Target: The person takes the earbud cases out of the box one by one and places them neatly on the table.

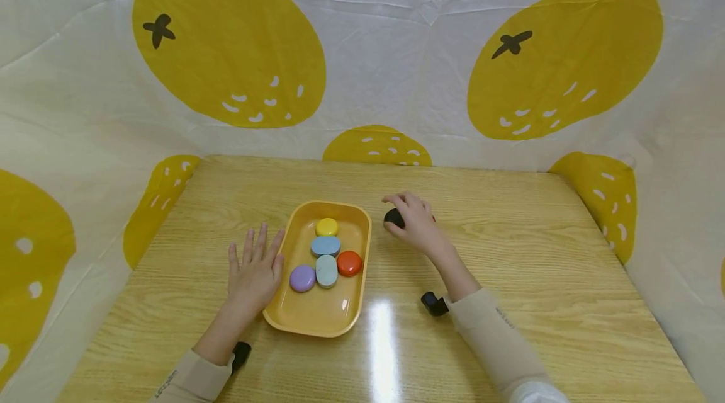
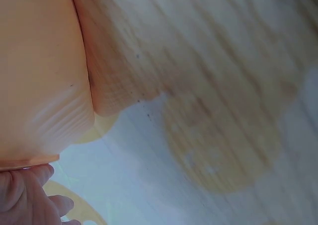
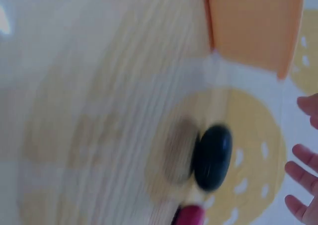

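Note:
An orange-yellow tray (image 1: 314, 324) lies on the table with several smooth, rounded stone-like pieces in it. My left hand (image 1: 256, 277) rests at the tray's left rim, its fingers straight and spread. In the left wrist view its thumb side touches the tray's edge (image 2: 30, 162). To the right of the tray my right hand (image 1: 418, 225) hovers over a black oval stone (image 1: 393, 219), partly hiding it. The right wrist view has the fingers spread and apart from this black stone (image 3: 213, 158). Close by is a dark pink piece (image 3: 190, 216), mostly cut off there.
Inside the tray are a yellow piece (image 1: 326, 227), a blue one (image 1: 325, 246), a pale green one (image 1: 326, 271), a purple one (image 1: 303, 278) and a red one (image 1: 349, 263). A fruit-print cloth (image 1: 396, 75) hangs behind the wooden table (image 1: 510, 252).

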`<state>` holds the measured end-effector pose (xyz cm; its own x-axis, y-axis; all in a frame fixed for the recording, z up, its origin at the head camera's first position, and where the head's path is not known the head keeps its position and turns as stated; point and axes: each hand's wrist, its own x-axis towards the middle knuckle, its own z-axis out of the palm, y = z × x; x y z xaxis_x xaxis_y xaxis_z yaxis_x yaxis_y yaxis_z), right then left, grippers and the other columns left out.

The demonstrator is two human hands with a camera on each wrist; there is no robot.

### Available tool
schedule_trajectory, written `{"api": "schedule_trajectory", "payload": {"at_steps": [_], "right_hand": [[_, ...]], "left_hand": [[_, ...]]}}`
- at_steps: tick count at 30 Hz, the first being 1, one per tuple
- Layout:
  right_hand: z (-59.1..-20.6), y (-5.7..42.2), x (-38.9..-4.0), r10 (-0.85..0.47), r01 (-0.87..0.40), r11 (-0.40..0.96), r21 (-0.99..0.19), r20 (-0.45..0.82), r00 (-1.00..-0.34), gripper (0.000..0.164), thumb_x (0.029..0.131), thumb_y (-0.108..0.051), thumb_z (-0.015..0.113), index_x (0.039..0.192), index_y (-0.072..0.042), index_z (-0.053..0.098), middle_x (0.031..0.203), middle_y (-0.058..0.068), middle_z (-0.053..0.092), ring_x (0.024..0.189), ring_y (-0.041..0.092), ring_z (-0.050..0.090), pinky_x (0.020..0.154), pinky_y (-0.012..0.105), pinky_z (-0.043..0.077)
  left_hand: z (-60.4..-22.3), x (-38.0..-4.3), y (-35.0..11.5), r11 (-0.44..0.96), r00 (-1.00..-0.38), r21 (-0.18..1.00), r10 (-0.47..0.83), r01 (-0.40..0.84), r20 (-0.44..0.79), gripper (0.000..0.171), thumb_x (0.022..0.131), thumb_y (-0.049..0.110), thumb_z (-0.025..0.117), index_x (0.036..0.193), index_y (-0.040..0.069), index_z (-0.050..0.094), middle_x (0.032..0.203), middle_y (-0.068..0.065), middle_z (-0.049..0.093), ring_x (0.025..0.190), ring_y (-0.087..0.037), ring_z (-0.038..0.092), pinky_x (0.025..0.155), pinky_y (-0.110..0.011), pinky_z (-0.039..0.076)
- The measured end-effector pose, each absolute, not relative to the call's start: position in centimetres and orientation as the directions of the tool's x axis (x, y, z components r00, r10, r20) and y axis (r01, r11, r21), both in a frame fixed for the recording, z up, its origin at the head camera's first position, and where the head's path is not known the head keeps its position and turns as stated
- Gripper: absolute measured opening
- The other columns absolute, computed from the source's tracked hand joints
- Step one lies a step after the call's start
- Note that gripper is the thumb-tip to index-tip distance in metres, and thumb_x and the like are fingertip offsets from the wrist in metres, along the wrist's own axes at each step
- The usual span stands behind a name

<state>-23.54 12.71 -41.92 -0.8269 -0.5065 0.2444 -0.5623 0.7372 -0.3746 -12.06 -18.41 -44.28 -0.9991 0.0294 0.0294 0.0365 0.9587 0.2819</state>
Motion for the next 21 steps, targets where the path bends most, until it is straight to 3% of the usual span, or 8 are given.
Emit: {"api": "schedule_trajectory", "payload": {"at_steps": [5,9,16,21], "right_hand": [[-42.1,9.6,-21.7,-0.663,-0.727,0.614,-0.307,0.299,-0.687,0.043,0.083,-0.021,0.065,0.123,-0.013,0.052,0.118,0.012,0.050,0.112,0.027,0.046,0.095,0.054,0.031],[-42.6,7.4,-20.3,-0.759,-0.801,0.544,-0.249,0.261,-0.597,0.042,0.084,-0.028,0.063,0.123,-0.016,0.052,0.119,0.008,0.050,0.112,0.023,0.046,0.094,0.048,0.034],[-42.9,4.7,-18.7,-0.846,-0.841,0.511,-0.178,0.072,-0.529,0.049,0.084,-0.041,0.061,0.129,-0.025,0.048,0.125,0.004,0.046,0.115,0.021,0.044,0.098,0.045,0.030],[-43.0,3.7,-18.4,-0.875,-0.872,0.481,-0.085,0.019,-0.484,0.051,0.083,-0.044,0.062,0.129,-0.028,0.048,0.125,0.002,0.045,0.112,0.019,0.045,0.096,0.040,0.032]], "left_hand": [[-44.3,-12.0,-18.4,0.959,-0.999,0.281,0.029,0.036,0.028,0.049,0.100,0.031,0.027,0.147,0.018,0.021,0.153,-0.016,0.005,0.139,-0.034,-0.007,0.106,-0.060,-0.007],[-44.3,-12.1,-18.4,0.959,-0.999,0.282,0.030,0.037,0.027,0.049,0.100,0.031,0.026,0.147,0.018,0.021,0.153,-0.016,0.005,0.139,-0.035,-0.006,0.105,-0.060,-0.008],[-44.2,-12.1,-18.4,0.960,-0.999,0.278,0.033,0.039,0.026,0.049,0.100,0.031,0.025,0.147,0.018,0.020,0.152,-0.016,0.004,0.138,-0.036,-0.005,0.105,-0.059,-0.008],[-44.2,-12.1,-18.4,0.959,-0.999,0.282,0.035,0.041,0.028,0.049,0.100,0.031,0.025,0.147,0.017,0.021,0.152,-0.017,0.005,0.138,-0.037,-0.004,0.105,-0.059,-0.009]]}}
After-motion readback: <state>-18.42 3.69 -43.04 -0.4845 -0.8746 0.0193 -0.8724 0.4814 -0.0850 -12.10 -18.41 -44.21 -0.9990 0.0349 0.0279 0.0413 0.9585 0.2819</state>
